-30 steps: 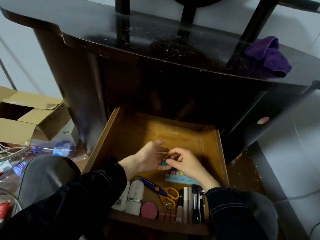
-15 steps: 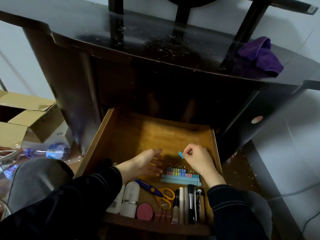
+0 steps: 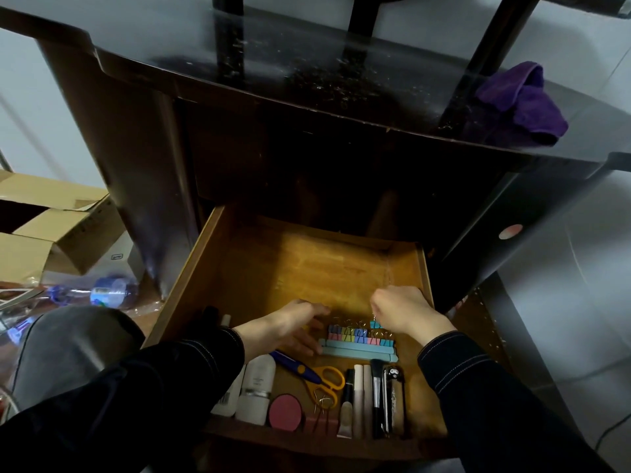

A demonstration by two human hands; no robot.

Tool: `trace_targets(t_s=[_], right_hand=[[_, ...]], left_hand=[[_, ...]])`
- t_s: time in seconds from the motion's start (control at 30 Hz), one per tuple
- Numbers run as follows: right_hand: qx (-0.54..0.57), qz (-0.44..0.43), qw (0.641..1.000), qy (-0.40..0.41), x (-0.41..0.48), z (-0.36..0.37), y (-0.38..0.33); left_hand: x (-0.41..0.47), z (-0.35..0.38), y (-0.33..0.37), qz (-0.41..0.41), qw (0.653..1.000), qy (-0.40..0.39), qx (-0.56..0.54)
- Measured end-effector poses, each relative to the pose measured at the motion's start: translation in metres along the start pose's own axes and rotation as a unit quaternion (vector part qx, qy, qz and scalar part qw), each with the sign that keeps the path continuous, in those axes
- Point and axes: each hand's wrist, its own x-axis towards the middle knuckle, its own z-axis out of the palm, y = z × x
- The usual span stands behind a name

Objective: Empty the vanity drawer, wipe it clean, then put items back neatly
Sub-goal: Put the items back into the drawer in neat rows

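Note:
The wooden vanity drawer point(image 3: 273, 268) stands pulled open. Near its front lies a row of coloured binder clips point(image 3: 355, 333) against pale blue sticks point(image 3: 358, 351). My right hand point(image 3: 406, 314) is curled and pinches a blue binder clip point(image 3: 375, 324) at the row's right end. My left hand point(image 3: 290, 331) rests with relaxed fingers on the drawer floor by the row's left end. In front lie blue-and-yellow scissors point(image 3: 316, 374), white bottles point(image 3: 256, 387), a pink compact point(image 3: 285, 411) and several brushes and tubes point(image 3: 375, 397).
A purple cloth point(image 3: 519, 104) lies on the dark vanity top point(image 3: 307, 73) at the right. Cardboard boxes point(image 3: 51, 227) and a plastic bottle point(image 3: 102, 290) sit on the floor to the left. My knee point(image 3: 68, 346) is beside the drawer's left wall.
My right hand carried the blue clip up from the row, then brought it down at the row's right end. My left hand slid a little toward the row's left end.

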Motion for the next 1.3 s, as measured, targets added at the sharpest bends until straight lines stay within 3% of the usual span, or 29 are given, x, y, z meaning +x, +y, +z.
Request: trace_targets(t_s=[0.77, 1.3], right_hand=[[0.019, -0.039, 0.998, -0.045, -0.001, 0.003, 0.000], [0.026, -0.023, 0.997, -0.066, 0.001, 0.011, -0.002]], left_hand=[[-0.013, 0.003, 0.007, -0.015, 0.999, -0.038, -0.005], [-0.011, 0.003, 0.005, -0.011, 0.999, -0.041, 0.006]])
